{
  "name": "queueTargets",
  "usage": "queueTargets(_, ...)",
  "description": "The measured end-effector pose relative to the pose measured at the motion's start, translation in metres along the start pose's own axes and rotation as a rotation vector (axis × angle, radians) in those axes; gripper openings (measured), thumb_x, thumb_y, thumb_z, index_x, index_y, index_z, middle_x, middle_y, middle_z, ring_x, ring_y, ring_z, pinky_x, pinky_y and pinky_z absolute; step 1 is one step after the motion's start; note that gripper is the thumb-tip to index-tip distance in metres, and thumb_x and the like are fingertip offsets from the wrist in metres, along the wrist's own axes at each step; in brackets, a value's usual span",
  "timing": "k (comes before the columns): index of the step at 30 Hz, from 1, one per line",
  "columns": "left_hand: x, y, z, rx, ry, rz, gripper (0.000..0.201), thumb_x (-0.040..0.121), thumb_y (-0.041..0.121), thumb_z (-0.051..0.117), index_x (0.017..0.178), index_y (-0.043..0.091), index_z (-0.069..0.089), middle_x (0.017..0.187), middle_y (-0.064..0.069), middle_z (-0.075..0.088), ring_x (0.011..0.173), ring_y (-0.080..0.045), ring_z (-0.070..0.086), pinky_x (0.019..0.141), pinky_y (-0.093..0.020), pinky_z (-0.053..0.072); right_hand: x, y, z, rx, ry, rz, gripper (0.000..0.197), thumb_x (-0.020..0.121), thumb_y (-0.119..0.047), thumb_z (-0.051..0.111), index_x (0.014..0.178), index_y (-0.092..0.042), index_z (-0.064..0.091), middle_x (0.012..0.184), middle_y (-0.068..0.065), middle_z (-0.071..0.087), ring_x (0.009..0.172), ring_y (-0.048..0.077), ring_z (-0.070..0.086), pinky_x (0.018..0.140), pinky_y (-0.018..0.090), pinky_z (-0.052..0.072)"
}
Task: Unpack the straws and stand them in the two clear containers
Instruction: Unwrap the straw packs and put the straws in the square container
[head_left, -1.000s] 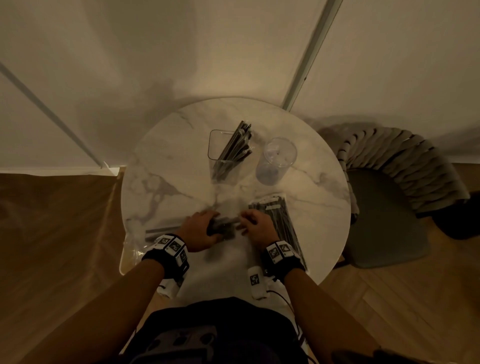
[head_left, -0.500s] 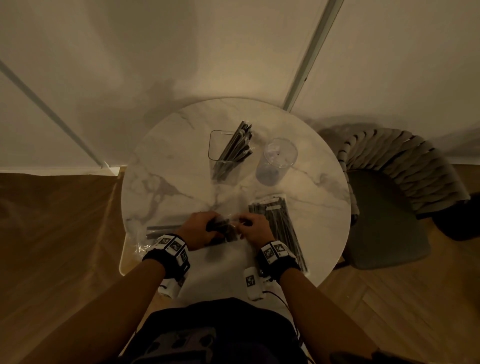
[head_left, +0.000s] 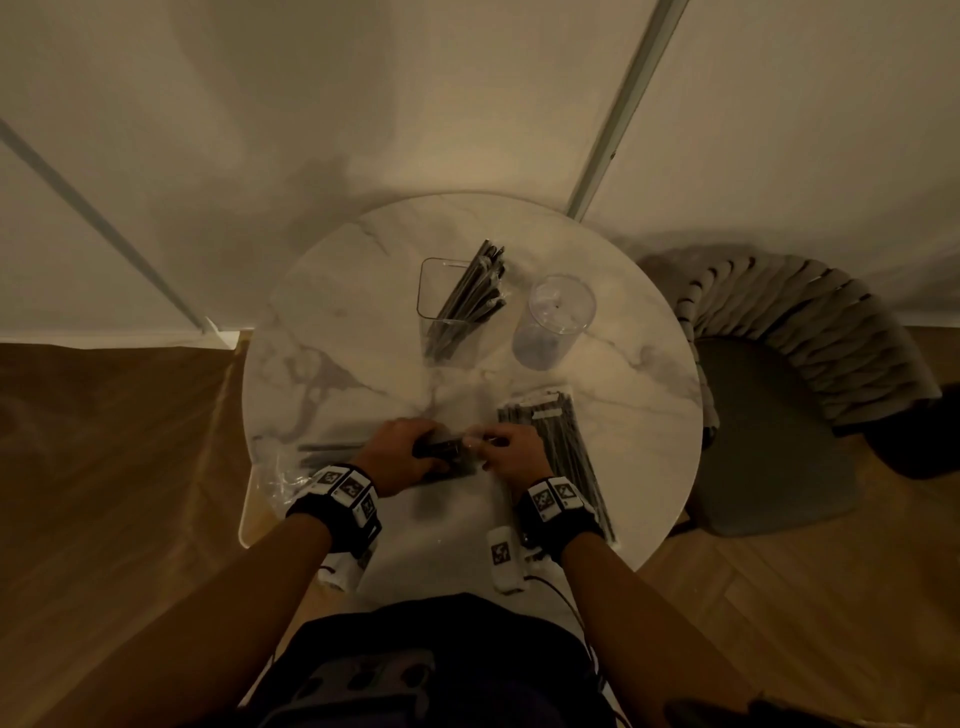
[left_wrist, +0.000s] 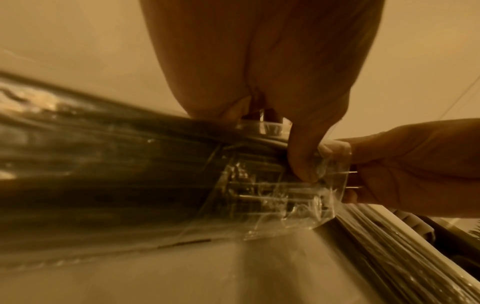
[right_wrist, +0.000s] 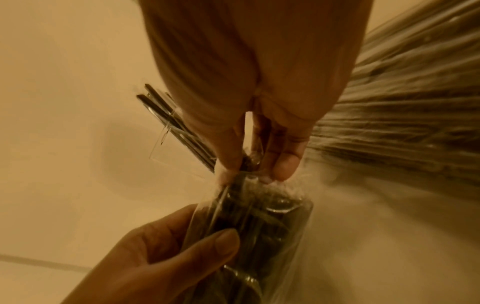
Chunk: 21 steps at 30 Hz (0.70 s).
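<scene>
- Step: opening a straw packet (head_left: 445, 453) at the table's (head_left: 363, 322) near edge.
- Grip: your left hand (head_left: 402, 451) clasps its body; your right hand (head_left: 511, 451) pinches the wrapper mouth.
- Next, likely: draw straws out for the empty round container (head_left: 553, 322).

containers (head_left: 451, 306): 2 | straw packs (head_left: 563, 447): 2 | hands (head_left: 402, 451): 2 | table (head_left: 332, 332): 1 | chair (head_left: 789, 395): 1

straw pack (head_left: 447, 452): clear-wrapped, lying flat | square container (head_left: 441, 306): dark straws leaning | round container (head_left: 553, 319): seemingly empty
</scene>
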<state>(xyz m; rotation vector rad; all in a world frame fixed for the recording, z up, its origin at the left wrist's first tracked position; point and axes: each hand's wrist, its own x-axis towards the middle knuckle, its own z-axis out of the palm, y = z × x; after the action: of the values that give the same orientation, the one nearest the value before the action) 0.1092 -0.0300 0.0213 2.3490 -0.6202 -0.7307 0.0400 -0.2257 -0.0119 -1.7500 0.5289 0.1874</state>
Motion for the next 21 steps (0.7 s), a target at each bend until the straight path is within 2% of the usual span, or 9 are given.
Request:
queueTargets(3, 0.0, -0.004, -0.001, 0.018, -0.002, 0.005, 0.048, 0.077, 0.036, 0.078, 0.122, 0.025, 0.064, 0.11, 0.001, 0.068, 0.101, -0.018, 0.061, 0.082, -0.02, 0.038, 0.003, 0.004, -0.011, 0.044, 0.061, 0.027, 0.011, 0.086, -0.013, 0.075, 0.089, -0.024, 0.074, 0.084, 0.006, 0.075, 0.074, 0.018, 0.07, 0.074, 0.038, 0.061)
queueTargets(6, -0.001, -0.006, -0.002, 0.023, 0.006, -0.001, 0.045, 0.078, 0.037, 0.077, 0.121, 0.026, 0.065, 0.108, 0.002, 0.068, 0.097, -0.017, 0.06, 0.082, -0.023, 0.04, 0.002, 0.005, -0.023, 0.193, 0.115, 0.091, 0.011, 0.09, -0.003, 0.068, 0.091, -0.014, 0.072, 0.086, 0.015, 0.073, 0.078, 0.027, 0.071, 0.077, 0.04, 0.061)
queueTargets(8, -0.001, -0.007, -0.003, 0.012, 0.003, -0.006, 0.041, 0.08, 0.036, 0.076, 0.118, 0.027, 0.066, 0.107, 0.002, 0.069, 0.092, -0.013, 0.056, 0.083, -0.025, 0.043, 0.001, 0.005, -0.026, 0.291, 0.124, 0.132, 0.011, 0.091, 0.002, 0.064, 0.094, -0.007, 0.07, 0.089, 0.018, 0.071, 0.077, 0.028, 0.071, 0.075, 0.038, 0.062)
queueTargets(10, 0.001, -0.007, -0.002, 0.005, 0.0, -0.01, 0.037, 0.08, 0.035, 0.076, 0.116, 0.028, 0.066, 0.107, 0.002, 0.069, 0.091, -0.01, 0.054, 0.081, -0.023, 0.039, 0.001, 0.005, -0.024, 0.347, 0.106, 0.168, 0.013, 0.092, 0.004, 0.061, 0.101, -0.002, 0.067, 0.092, 0.019, 0.07, 0.077, 0.03, 0.071, 0.07, 0.037, 0.061)
queueTargets(12, 0.003, -0.006, -0.001, 0.0, -0.001, -0.011, 0.035, 0.08, 0.034, 0.076, 0.114, 0.028, 0.067, 0.106, 0.002, 0.069, 0.091, -0.01, 0.055, 0.08, -0.022, 0.037, 0.001, 0.003, -0.019, 0.355, 0.076, 0.172, 0.018, 0.09, 0.004, 0.064, 0.107, -0.002, 0.067, 0.088, 0.013, 0.071, 0.072, 0.028, 0.071, 0.063, 0.034, 0.06)
queueTargets(14, 0.004, -0.003, -0.001, -0.002, -0.006, -0.013, 0.034, 0.08, 0.033, 0.076, 0.113, 0.027, 0.068, 0.105, 0.002, 0.07, 0.091, -0.01, 0.056, 0.08, -0.022, 0.037, -0.001, 0.001, -0.014, 0.319, 0.059, 0.122, 0.015, 0.088, -0.001, 0.07, 0.102, -0.006, 0.07, 0.084, 0.01, 0.072, 0.068, 0.024, 0.071, 0.061, 0.032, 0.059)
queueTargets(18, 0.005, -0.004, -0.001, -0.007, -0.027, -0.025, 0.04, 0.078, 0.034, 0.077, 0.116, 0.026, 0.067, 0.106, 0.003, 0.069, 0.098, -0.016, 0.06, 0.081, -0.023, 0.039, -0.001, 0.006, -0.014, 0.224, 0.073, 0.076, 0.01, 0.082, -0.004, 0.077, 0.09, -0.009, 0.073, 0.079, 0.014, 0.073, 0.064, 0.022, 0.071, 0.068, 0.034, 0.06)
queueTargets(21, 0.004, -0.009, 0.0, 0.001, -0.033, -0.031, 0.041, 0.077, 0.036, 0.077, 0.116, 0.028, 0.066, 0.105, 0.004, 0.069, 0.097, -0.016, 0.06, 0.082, -0.027, 0.043, 0.002, 0.007, -0.02, 0.222, 0.105, 0.089, 0.01, 0.083, -0.005, 0.077, 0.09, -0.011, 0.074, 0.084, 0.017, 0.075, 0.072, 0.029, 0.074, 0.075, 0.04, 0.062)
